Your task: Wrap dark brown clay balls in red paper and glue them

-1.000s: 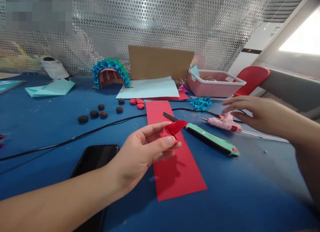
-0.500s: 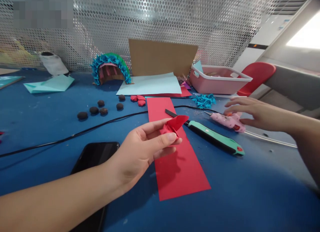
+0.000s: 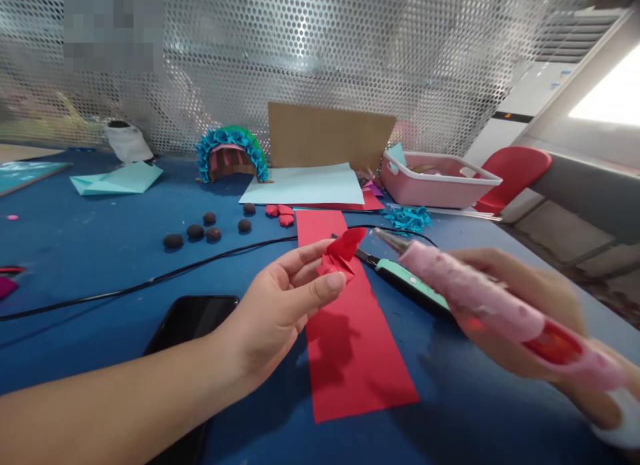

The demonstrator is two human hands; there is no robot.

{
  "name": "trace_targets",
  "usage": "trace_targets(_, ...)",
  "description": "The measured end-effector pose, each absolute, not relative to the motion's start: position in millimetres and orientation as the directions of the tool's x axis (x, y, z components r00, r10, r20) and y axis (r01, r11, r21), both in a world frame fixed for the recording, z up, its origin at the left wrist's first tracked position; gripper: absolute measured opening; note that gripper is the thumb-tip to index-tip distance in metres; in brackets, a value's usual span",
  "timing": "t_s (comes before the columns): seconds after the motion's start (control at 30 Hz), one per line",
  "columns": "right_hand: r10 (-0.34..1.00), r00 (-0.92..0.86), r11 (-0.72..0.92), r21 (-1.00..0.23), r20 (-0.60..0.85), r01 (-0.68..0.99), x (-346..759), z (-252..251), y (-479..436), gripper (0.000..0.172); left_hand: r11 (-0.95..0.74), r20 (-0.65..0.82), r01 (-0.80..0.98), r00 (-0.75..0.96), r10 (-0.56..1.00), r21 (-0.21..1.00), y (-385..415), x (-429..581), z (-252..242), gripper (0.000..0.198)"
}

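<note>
Between the thumb and fingers of my left hand [image 3: 280, 305] is a small piece of folded red paper [image 3: 343, 255], one pointed flap standing up. My right hand [image 3: 530, 311] is wrapped round a pink hot glue gun [image 3: 475, 295], blurred by motion. Its metal nozzle points left, close to the folded paper but apart from it. Below my left hand a strip of red paper [image 3: 360, 365] lies on the blue table. A green and black utility knife [image 3: 410, 285], blade out, rests partly over the strip, its handle end hidden behind the glue gun.
A black phone [image 3: 195, 318] lies under my left forearm. A black cable [image 3: 150, 283] crosses the table. Beyond are several dark balls [image 3: 195, 232], small red folded pieces [image 3: 285, 220], blue crumpled paper [image 3: 409, 218], a blue-trimmed arch [image 3: 233, 151], and a pink basket [image 3: 435, 188].
My right hand has closed on the glue gun, lifted it off the table and brought its nozzle near the folded red paper. My left hand has barely moved. The view has tilted slightly up.
</note>
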State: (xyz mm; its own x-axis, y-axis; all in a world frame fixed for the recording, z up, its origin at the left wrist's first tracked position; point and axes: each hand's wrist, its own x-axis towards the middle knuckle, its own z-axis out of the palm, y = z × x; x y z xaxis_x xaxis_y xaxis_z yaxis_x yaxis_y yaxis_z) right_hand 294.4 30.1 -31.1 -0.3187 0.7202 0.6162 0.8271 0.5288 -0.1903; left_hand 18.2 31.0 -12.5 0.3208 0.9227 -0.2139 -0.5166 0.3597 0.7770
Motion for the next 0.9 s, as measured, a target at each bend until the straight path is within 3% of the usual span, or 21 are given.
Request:
trace_targets(0.2,0.621,-0.524,0.699,-0.109,0.583,0.707,265.8,-17.4,23.7,0.012,0.365,-0.180,-0.506,0.378,0.908,0.781,28.8,17.1,-11.2,0.031)
trace_targets(0.4,0.531,-0.599,0.777,-0.064,0.599,0.626,271.4,-22.0,26.1,0.012,0.331,-0.181,-0.434,0.350,0.919,0.838,25.4,16.2,-10.4,0.036)
trace_targets(0.6,0.561,-0.597,0.775,-0.113,0.574,0.621,271.6,-20.3,22.2,0.014,0.327,-0.146,-0.406,0.414,0.898,0.853,26.3,14.9,-13.7,0.035)
trace_targets(0.9,0.520,-0.619,0.779,-0.030,0.589,0.626,275.9,-22.3,23.4,0.022,0.339,-0.171,-0.351,0.431,0.886,0.873,25.3,13.7,-13.1,0.036)
